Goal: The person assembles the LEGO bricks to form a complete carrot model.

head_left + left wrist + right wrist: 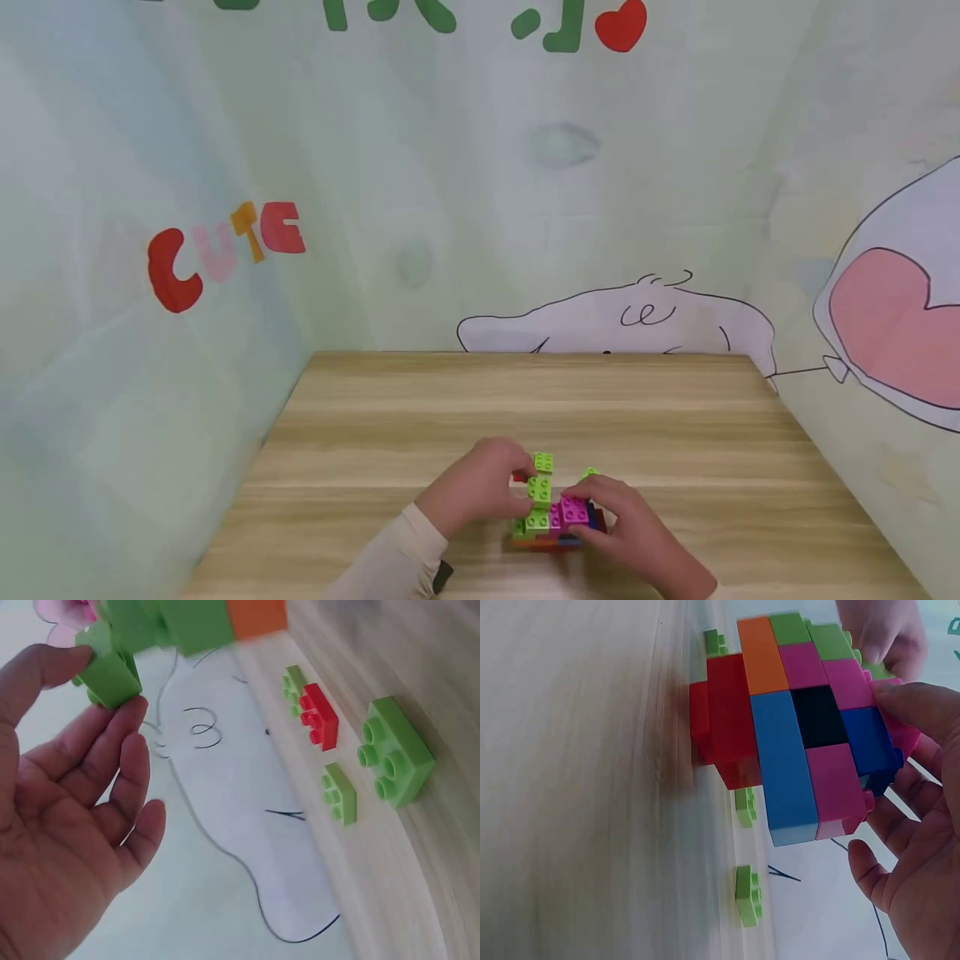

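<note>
A multicoloured structure of toy building bricks [784, 765] stands on the table, with red at its base and orange, blue, black, magenta and green above. My left hand [483, 483] pinches a light green brick [112, 679] between thumb and fingertips at the structure's left side. On the right, my right hand [633, 521] grips a magenta brick [575, 510] at the top, its thumb on the near face and fingers behind. Studs show on the upper faces of both bricks in the head view. The right palm hides part of the structure's right side.
Behind the structure lie loose bricks: a larger green one [397, 754], a red one [319, 716] and a small green one [341, 793]. A wood-grain table [390, 400] carries everything. Printed cloth walls [412, 167] enclose its back and sides. A dark object [444, 575] sits by the left sleeve.
</note>
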Tool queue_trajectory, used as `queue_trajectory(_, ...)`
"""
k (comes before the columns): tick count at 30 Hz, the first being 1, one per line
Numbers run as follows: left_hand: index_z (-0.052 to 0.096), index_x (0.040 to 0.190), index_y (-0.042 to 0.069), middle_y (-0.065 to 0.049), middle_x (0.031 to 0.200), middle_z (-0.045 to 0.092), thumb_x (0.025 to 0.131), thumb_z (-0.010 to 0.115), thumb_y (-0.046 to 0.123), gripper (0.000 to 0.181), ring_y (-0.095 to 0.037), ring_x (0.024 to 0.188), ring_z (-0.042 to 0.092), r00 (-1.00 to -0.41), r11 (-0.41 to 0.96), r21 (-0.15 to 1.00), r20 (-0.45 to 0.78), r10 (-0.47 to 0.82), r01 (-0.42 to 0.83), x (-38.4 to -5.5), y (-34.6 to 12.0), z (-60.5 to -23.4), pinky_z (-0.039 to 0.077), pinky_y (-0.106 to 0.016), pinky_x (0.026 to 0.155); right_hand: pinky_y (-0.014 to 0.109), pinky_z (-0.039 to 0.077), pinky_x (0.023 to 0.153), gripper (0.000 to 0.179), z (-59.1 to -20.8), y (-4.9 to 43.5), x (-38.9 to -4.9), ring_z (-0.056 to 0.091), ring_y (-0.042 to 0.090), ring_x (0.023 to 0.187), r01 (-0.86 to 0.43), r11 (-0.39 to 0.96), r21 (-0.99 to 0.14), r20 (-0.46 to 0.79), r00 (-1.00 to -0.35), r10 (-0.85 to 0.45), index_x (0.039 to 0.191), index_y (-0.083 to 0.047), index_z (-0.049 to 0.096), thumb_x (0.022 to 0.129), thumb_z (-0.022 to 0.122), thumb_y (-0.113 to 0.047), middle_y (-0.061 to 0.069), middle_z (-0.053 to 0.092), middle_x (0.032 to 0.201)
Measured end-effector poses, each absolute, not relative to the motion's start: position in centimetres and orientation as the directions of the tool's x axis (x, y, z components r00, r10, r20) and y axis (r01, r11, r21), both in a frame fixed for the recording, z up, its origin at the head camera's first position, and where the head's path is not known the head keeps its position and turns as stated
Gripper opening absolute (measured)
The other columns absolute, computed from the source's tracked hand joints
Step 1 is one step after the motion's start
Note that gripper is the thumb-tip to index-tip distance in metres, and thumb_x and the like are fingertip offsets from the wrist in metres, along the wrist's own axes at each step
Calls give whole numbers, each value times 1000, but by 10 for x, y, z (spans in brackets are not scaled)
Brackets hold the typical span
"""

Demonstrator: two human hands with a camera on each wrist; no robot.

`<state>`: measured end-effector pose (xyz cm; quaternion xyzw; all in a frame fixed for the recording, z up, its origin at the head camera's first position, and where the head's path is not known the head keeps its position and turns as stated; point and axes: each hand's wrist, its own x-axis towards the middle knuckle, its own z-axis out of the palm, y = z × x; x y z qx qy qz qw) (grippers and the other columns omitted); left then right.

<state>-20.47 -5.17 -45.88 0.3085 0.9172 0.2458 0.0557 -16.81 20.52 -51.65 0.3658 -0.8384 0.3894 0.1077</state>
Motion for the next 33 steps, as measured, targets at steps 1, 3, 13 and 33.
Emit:
queue_trajectory(1,79,92,21,18,88,68,77,88,29,19,-6,88,60,-791,681,466,71,608,565,-201,-52,-458,47,-34,93,30,57,81,34,-516,205,-169,64,3,94,-688,437,-579,458,-718,-524,117,-25,72,86,86,-23,-16,69,106)
queue_trajectory(3,79,89,23,20,86,68,77,89,30,17,-5,86,60,-773,672,436,93,628,598,-196,-51,-457,45,-33,93,31,57,81,33,-516,205,-170,65,4,93,-672,437,-598,442,-731,-520,117,-25,73,87,86,-24,-17,69,106)
queue_trajectory(13,76,81,24,23,77,61,77,90,36,19,1,77,51,-773,711,340,79,630,615,-189,-42,-456,39,-29,83,30,57,82,30,-517,198,-170,64,3,94,-635,462,-619,400,-762,-510,116,-30,72,89,84,-29,-20,68,106)
queue_trajectory(33,59,65,20,15,62,49,74,89,42,38,-8,66,42,-748,746,56,22,663,663,-181,-29,-442,37,-27,68,28,57,76,35,-518,191,-170,63,4,90,-731,404,-550,531,-679,-507,117,-22,74,85,87,-19,-13,69,103)
